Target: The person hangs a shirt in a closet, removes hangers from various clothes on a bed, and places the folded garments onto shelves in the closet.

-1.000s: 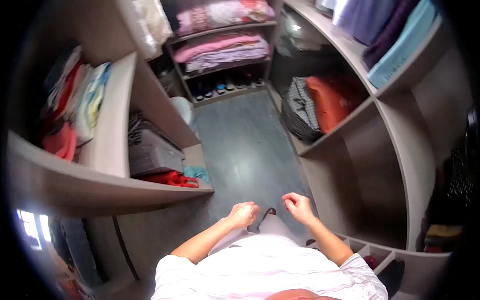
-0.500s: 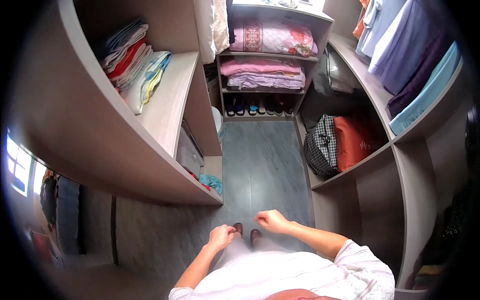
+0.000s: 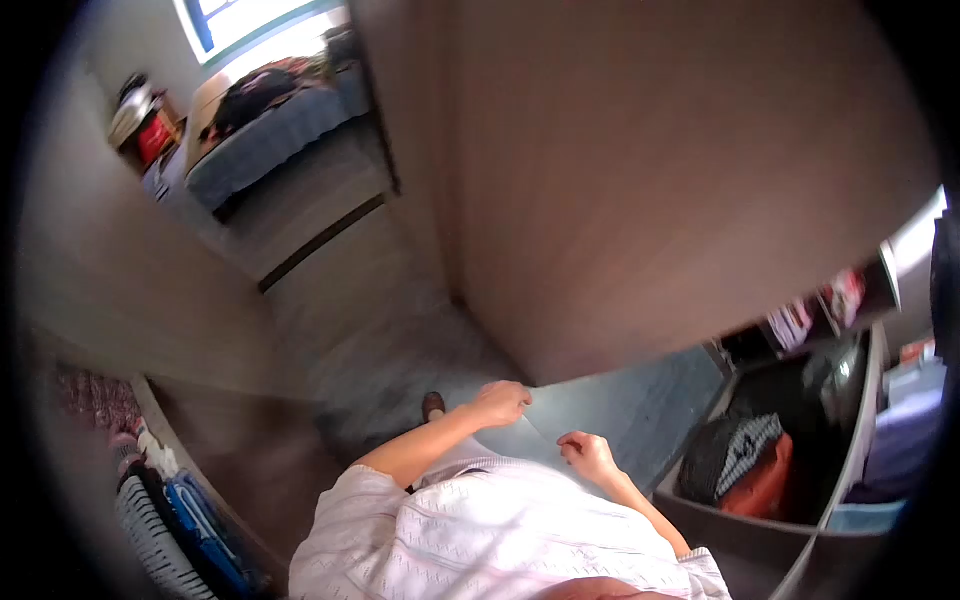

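Note:
Both hands are held in front of the white shirt, over the grey floor. My left hand [image 3: 503, 402] has its fingers curled inward, near the bottom corner of a large brown panel [image 3: 640, 200]; whether anything is inside the fingers is too small to tell. To its right, my right hand [image 3: 590, 456] is also curled, with fingertips drawn together, and its contents cannot be made out. The hands are apart from each other, and neither visibly touches the panel. One brown shoe [image 3: 433, 405] shows beyond my left forearm.
A doorway floor strip [image 3: 320, 243] lies ahead left, with a bed [image 3: 270, 130] beneath a window [image 3: 240, 20]. An open shelf at right holds a checkered bag [image 3: 745, 450] and an orange bag [image 3: 765, 485]. Folded clothes [image 3: 165, 520] fill a lower-left shelf.
The view has swung left from the closet's back shelves towards the doorway and bed. The bags have shifted to the lower right of the view. Both hands remain curled before the body.

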A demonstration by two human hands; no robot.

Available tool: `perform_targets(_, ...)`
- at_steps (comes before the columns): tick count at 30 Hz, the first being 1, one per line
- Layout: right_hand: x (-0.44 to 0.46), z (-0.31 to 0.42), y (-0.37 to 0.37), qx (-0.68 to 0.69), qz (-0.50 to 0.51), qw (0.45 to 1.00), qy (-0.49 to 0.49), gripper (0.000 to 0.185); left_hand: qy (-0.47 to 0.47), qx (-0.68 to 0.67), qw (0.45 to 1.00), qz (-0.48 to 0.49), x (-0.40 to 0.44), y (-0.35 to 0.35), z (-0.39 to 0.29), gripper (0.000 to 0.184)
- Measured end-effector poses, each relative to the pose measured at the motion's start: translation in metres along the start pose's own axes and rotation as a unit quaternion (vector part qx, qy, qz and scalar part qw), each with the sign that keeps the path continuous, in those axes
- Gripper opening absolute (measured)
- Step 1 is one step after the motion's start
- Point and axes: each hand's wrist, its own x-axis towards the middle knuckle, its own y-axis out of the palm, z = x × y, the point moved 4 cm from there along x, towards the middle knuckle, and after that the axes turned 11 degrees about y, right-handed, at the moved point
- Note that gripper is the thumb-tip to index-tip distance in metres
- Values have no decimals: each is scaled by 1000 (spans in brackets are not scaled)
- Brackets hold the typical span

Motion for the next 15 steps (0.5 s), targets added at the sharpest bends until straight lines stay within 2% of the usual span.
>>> perform_targets(6, 83, 126, 75, -28, 108, 993, -46, 18, -114, 1, 993, -39, -72, -115, 92, 25)
perform_targets(9, 125, 220, 109, -99, 119, 976, -155, 18, -138, 44, 986, -79, -115, -165, 148, 23)
perform_targets(12, 162, 287, 133, -81, 129, 961, -230, 18, -177, 8, 966, -190, -153, -198, 192, 19)
perform_targets(15, 192, 342, 149, -149, 150, 944, -254, 19, -234, -28, 952, -193, -177, -221, 224, 19)
